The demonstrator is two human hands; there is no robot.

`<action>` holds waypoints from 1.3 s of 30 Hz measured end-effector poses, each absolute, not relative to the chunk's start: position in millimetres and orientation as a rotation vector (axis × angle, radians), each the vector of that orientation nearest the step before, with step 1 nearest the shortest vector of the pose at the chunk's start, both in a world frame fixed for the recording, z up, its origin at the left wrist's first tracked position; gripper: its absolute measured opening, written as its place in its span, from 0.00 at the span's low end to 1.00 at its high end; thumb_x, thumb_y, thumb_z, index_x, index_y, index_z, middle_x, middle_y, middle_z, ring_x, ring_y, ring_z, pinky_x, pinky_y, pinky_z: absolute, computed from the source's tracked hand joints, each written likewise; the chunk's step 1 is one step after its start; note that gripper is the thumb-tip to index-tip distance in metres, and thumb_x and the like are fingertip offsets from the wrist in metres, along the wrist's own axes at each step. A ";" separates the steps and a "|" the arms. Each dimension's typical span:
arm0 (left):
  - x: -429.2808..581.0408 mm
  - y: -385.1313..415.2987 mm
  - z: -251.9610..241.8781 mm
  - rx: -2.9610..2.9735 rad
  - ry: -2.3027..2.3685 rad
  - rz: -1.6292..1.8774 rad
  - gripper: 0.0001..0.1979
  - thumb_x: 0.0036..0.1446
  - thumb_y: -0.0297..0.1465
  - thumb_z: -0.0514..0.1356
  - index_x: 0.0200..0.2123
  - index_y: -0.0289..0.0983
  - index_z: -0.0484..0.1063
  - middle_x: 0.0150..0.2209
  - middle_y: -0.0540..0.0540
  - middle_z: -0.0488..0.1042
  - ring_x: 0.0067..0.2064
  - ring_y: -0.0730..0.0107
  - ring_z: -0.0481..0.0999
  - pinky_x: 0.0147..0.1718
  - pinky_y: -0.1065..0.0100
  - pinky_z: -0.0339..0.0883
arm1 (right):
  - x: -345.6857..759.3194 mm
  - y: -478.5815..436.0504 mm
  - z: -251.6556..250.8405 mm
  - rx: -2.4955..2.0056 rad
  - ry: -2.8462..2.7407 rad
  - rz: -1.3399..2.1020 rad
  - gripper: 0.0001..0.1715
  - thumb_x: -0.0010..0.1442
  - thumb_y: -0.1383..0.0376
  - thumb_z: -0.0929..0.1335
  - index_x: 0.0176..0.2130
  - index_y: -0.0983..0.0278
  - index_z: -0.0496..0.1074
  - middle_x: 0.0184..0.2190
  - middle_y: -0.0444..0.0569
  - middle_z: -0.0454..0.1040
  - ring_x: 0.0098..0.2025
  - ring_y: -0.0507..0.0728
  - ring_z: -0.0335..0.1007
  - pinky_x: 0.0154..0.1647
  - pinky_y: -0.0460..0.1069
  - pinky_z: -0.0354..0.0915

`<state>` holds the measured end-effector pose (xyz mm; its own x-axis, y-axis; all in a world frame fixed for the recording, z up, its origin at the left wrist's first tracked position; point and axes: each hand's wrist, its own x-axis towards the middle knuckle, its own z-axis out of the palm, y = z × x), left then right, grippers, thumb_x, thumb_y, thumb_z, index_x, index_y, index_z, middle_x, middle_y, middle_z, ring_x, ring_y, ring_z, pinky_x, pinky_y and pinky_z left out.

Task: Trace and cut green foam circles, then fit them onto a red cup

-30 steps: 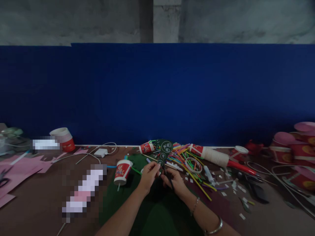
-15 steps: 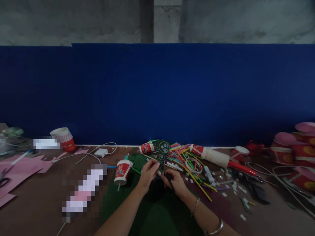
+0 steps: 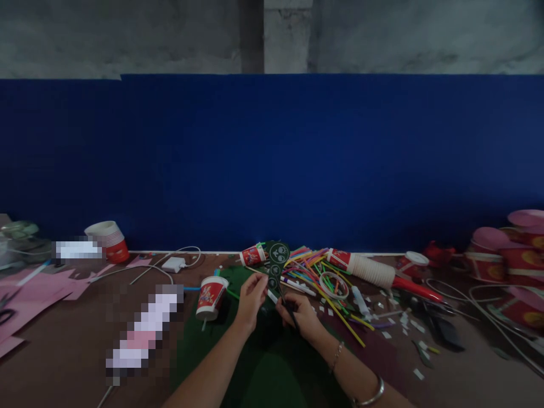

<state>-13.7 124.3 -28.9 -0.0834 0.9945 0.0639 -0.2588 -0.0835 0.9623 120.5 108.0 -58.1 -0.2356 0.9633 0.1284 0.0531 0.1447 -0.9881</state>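
Observation:
Between my hands stands a dark green paper piece [image 3: 279, 256] with pale circles drawn on it, a large one above smaller ones. My left hand [image 3: 251, 300] pinches its lower left edge between thumb and fingers. My right hand [image 3: 301, 314] is closed around dark-handled scissors [image 3: 290, 311], whose blades point up at the lower part of the paper. How far the blades are apart is too dark to tell. Under my forearms lies a large dark green sheet [image 3: 263, 368]. Left of my left hand, a red and white paper cup [image 3: 211, 297] stands on a straw.
Colourful straws [image 3: 314, 266] and a tape roll [image 3: 334, 285] lie behind my right hand. A stack of paper cups [image 3: 369, 271] lies to the right, near white paper scraps [image 3: 406, 323]. Pink paper [image 3: 38, 289] and a white charger [image 3: 174, 264] are on the left.
The green paper has shifted slightly left and down, its face turning a little. My left hand has moved slightly left with it; the right hand stays close by with the scissors.

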 end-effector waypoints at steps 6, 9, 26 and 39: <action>-11.8 123.9 -31.4 1.091 1.055 1.258 0.16 0.40 0.41 0.65 0.25 0.35 0.68 0.17 0.57 0.60 0.17 0.84 0.53 0.16 0.77 0.42 | 121.8 111.3 -63.8 -0.994 -1.492 1.224 0.20 0.47 0.50 0.69 0.24 0.65 0.65 0.12 0.39 0.63 0.13 0.47 0.56 0.14 0.42 0.53; -10.5 125.8 -36.5 1.133 1.058 1.229 0.18 0.40 0.43 0.64 0.21 0.35 0.65 0.16 0.56 0.61 0.17 0.82 0.54 0.17 0.76 0.44 | 122.7 112.2 -66.0 -0.992 -1.493 1.230 0.19 0.48 0.52 0.69 0.25 0.65 0.65 0.12 0.40 0.64 0.14 0.47 0.57 0.15 0.43 0.54; -22.5 134.6 -37.4 1.314 1.004 1.127 0.19 0.43 0.43 0.63 0.18 0.36 0.60 0.14 0.57 0.59 0.16 0.82 0.52 0.17 0.75 0.42 | 128.8 111.5 -59.3 -1.035 -1.495 1.284 0.21 0.47 0.50 0.69 0.24 0.66 0.68 0.12 0.39 0.62 0.14 0.46 0.52 0.15 0.42 0.48; -25.1 135.5 -33.1 1.262 1.013 1.116 0.19 0.41 0.43 0.63 0.18 0.36 0.60 0.14 0.56 0.61 0.16 0.82 0.52 0.17 0.75 0.41 | 128.8 110.5 -55.5 -1.082 -1.498 1.311 0.21 0.46 0.50 0.70 0.24 0.67 0.69 0.10 0.38 0.61 0.12 0.45 0.51 0.14 0.42 0.47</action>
<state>-25.1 135.5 -33.1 0.1860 0.9821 0.0286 -0.0660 -0.0165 0.9977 128.8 110.5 -55.5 -0.2663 0.9623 0.0547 0.0731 0.0767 -0.9944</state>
